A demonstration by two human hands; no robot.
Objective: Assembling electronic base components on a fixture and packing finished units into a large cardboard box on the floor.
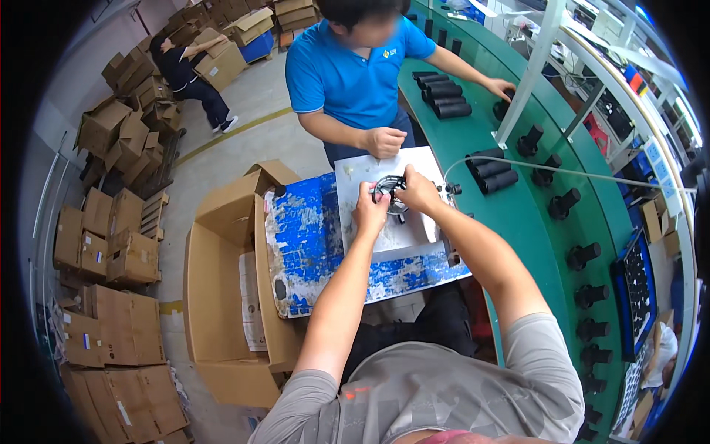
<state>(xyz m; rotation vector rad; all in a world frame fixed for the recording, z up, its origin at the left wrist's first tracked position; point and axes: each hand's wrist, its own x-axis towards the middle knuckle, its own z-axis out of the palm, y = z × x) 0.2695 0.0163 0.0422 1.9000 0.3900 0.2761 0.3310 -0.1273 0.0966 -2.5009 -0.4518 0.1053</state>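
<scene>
While both hands grip a black ring (390,194) over the white sheet (384,229) on the blue table (310,244), left hand (370,211) and right hand (418,191) seem mid-assembly, needing steady alignment next.

Open carton (222,296) left of table (310,251) — conveyor (532,222) right.

The scene is seen from a single head-worn fisheye camera, aimed steeply downward and forward from just above the wearer's shoulders, so that the blue worn table (310,251) is viewed from close overhead. Straight edges such as the green conveyor (532,222) are bent toward the dark circular rim. No second view is supplied, so nothing is shared between views
</scene>
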